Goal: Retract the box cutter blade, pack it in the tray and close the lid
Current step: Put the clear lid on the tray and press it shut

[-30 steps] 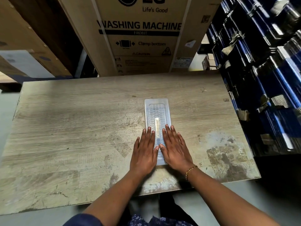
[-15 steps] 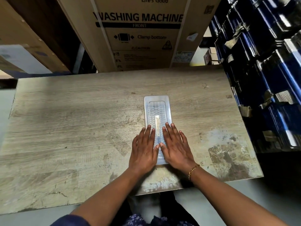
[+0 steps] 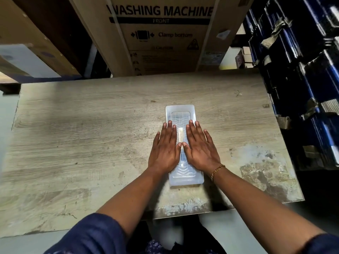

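Note:
A long clear plastic tray (image 3: pixel 180 110) lies lengthwise on the wooden table, its lid down flat on top. A pale slim shape, the box cutter (image 3: pixel 180 134), shows faintly through the lid between my hands. My left hand (image 3: pixel 166 148) lies flat, fingers together, on the tray's left half. My right hand (image 3: pixel 200 148) lies flat on the right half, a gold bracelet at its wrist. Both palms press down on the lid and neither grips anything. The thumbs nearly touch over the tray's middle.
The worn wooden table (image 3: pixel 82 143) has a scuffed patch at the near right corner (image 3: pixel 264 173). A large washing machine carton (image 3: pixel 159 33) stands behind the far edge. Dark blue stacked crates (image 3: pixel 308 70) crowd the right side. More cartons (image 3: pixel 27 52) sit at the back left.
Both flat hands have slid away from me along the lid, from its near end to its middle. The tray's near end now shows behind my wrists.

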`<action>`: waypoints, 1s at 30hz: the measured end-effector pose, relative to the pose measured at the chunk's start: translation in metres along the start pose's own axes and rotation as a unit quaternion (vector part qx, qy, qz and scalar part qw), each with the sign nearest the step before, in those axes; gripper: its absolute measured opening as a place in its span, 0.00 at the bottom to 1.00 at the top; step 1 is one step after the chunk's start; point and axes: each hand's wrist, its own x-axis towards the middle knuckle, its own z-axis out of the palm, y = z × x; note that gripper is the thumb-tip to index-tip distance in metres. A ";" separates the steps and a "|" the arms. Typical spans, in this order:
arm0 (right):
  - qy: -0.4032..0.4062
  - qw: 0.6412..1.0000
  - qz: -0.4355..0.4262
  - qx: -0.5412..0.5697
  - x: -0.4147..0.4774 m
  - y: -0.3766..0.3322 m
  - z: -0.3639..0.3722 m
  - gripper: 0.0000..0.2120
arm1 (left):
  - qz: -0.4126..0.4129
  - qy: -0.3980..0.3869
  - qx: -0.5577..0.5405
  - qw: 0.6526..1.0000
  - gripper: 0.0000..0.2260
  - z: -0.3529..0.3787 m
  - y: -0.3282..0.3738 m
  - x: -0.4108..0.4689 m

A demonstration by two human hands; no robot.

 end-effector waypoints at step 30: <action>0.023 1.000 0.015 0.007 0.057 0.005 -0.013 0.34 | 0.018 0.004 0.001 1.000 0.32 -0.015 -0.011 0.061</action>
